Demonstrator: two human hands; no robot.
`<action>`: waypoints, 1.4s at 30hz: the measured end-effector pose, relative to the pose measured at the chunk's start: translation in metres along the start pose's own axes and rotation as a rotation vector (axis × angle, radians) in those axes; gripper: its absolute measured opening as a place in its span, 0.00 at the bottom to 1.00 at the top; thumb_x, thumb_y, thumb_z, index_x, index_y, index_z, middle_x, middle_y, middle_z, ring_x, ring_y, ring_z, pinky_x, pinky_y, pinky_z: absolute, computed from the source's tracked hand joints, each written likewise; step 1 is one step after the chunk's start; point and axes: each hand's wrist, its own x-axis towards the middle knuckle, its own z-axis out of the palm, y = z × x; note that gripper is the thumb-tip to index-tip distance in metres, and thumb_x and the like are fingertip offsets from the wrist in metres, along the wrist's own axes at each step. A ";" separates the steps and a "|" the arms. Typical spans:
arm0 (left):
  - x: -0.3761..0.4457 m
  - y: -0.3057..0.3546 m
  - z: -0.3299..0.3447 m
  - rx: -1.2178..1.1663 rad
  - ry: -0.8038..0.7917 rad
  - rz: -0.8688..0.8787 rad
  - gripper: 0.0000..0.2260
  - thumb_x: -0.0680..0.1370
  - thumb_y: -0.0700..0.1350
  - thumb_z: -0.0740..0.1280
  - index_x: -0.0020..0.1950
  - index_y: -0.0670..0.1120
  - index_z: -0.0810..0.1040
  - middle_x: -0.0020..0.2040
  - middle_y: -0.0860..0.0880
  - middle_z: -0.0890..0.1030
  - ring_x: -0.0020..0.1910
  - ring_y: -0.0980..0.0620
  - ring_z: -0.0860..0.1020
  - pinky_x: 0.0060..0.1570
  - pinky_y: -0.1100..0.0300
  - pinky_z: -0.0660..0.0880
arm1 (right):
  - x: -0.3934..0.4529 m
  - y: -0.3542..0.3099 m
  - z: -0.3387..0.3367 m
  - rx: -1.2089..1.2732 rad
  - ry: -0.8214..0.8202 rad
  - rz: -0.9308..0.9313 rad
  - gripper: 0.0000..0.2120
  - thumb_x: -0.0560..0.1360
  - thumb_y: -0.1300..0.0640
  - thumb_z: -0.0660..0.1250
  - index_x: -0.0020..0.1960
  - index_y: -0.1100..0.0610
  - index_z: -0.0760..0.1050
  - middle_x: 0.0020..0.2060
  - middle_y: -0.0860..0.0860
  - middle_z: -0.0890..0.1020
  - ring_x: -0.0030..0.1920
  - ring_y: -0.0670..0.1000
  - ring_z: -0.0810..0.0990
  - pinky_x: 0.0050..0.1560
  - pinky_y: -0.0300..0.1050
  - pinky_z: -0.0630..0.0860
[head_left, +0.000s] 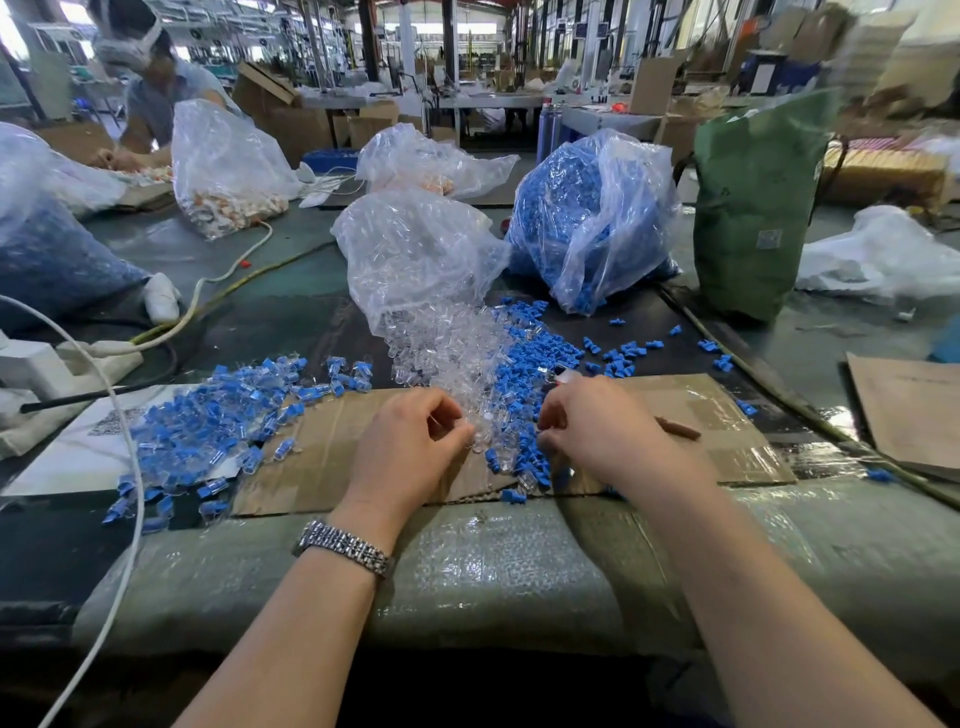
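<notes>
Left hand (410, 452) fingers pinch one clear cap (470, 435); right hand (597, 431) fingers curled in blue plugs (530, 358), hold unclear. One clear bag (415, 249), one blue bag (587, 218).

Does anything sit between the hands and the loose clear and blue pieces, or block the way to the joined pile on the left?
Nothing visible. The left hand pinches into the clear pieces, the right hand is on the blue pieces, and only bare cardboard lies between them and the joined pile.
</notes>
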 end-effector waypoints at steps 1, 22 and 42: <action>0.000 0.000 0.001 0.006 -0.006 0.000 0.07 0.77 0.55 0.72 0.49 0.52 0.79 0.46 0.56 0.79 0.47 0.59 0.76 0.45 0.69 0.73 | -0.002 -0.002 0.001 -0.022 -0.005 0.000 0.06 0.77 0.49 0.72 0.51 0.49 0.82 0.51 0.50 0.82 0.56 0.55 0.78 0.59 0.56 0.77; -0.006 0.006 -0.023 -0.929 -0.159 -0.348 0.11 0.80 0.37 0.68 0.59 0.47 0.84 0.48 0.42 0.86 0.40 0.51 0.83 0.40 0.63 0.81 | -0.007 -0.016 0.033 0.745 0.521 -0.287 0.06 0.76 0.60 0.74 0.52 0.59 0.84 0.44 0.49 0.85 0.46 0.44 0.82 0.53 0.39 0.78; -0.005 0.011 -0.023 -1.185 -0.185 -0.320 0.14 0.68 0.36 0.73 0.54 0.37 0.83 0.49 0.39 0.86 0.48 0.46 0.86 0.49 0.60 0.83 | -0.013 -0.025 0.039 0.618 0.484 -0.413 0.06 0.78 0.57 0.71 0.55 0.55 0.80 0.43 0.45 0.79 0.42 0.45 0.77 0.44 0.45 0.77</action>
